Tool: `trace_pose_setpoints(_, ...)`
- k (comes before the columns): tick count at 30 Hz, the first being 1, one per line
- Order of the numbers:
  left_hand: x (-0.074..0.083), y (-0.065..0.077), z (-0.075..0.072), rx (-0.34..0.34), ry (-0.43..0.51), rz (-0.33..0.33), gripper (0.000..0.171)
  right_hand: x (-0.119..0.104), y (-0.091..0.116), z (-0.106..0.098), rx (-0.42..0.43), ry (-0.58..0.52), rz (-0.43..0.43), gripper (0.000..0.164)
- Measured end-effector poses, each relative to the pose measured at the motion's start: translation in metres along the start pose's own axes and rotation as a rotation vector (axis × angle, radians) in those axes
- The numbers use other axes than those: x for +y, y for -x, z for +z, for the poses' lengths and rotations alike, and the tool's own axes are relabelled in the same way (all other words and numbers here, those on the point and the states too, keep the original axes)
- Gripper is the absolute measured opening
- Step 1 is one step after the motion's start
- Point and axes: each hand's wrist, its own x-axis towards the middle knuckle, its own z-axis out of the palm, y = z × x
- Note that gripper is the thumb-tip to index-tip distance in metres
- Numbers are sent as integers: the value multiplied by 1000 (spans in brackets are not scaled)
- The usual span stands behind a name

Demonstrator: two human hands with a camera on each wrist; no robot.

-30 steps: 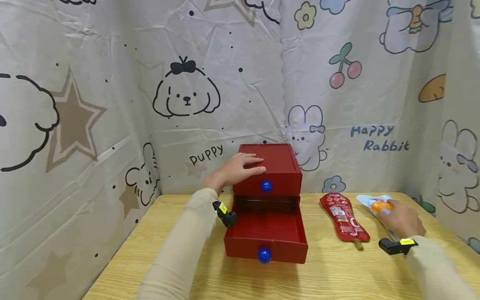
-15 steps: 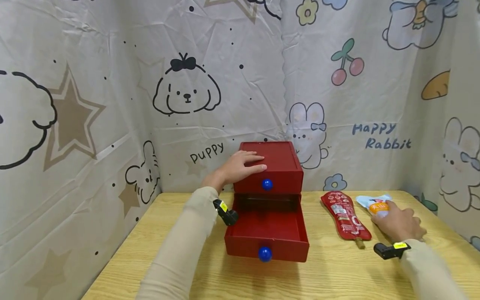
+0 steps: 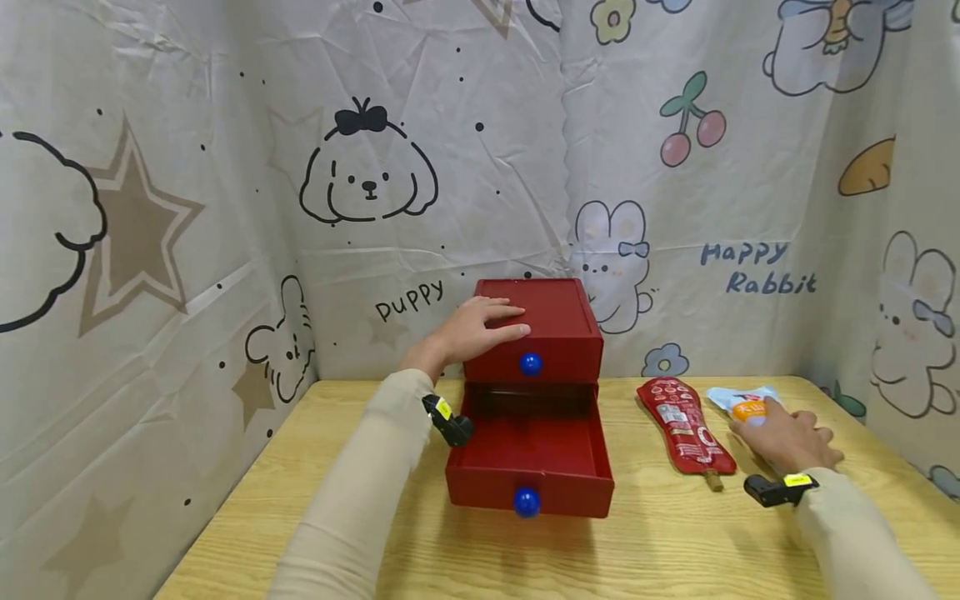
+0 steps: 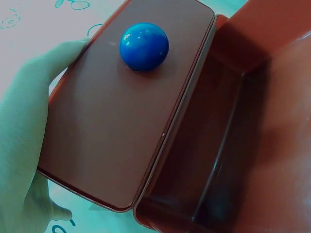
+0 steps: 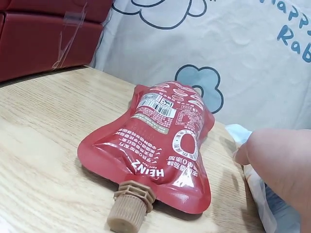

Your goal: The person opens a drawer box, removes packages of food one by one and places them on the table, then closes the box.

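My left hand (image 3: 480, 329) rests on the top left of a small red drawer cabinet (image 3: 558, 310), fingers across its top and thumb near the front edge. The upper drawer, with a blue knob (image 4: 144, 47), is closed. Below it the lower drawer (image 3: 528, 498) is pulled out, with nothing inside. At the right, my right hand (image 3: 791, 437) grips a light-blue and white packet (image 3: 738, 395) with an orange patch, lying on the table. The thumb (image 5: 252, 145) is at the packet's edge; the palm hides its near part.
A red Heinz pouch (image 3: 686, 425) with a brown screw cap (image 5: 127, 213) lies on the wooden table (image 3: 660, 542), between cabinet and packet. A printed cloth (image 3: 465, 150) hangs behind the table and along both sides.
The right hand has shifted a little left and toward me over the packet, with its fingers more spread. The left hand, cabinet and red pouch stay in place; the head view tilts down slightly.
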Motion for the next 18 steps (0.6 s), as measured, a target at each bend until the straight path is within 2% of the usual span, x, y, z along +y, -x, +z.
trace_pose_setpoints(3, -1, -1, 0, -1, -8, 3, 62, -1, 2, -1, -6, -31, 5, 102)
trace_pose_setpoints(8, -2, -1, 0, -3, -6, 10, 62, -2, 3, -2, 33, -44, 1, 92)
trace_pose_setpoints(18, -1, -1, 0, 2, 10, 10, 62, -3, 4, -11, 85, -8, -27, 75)
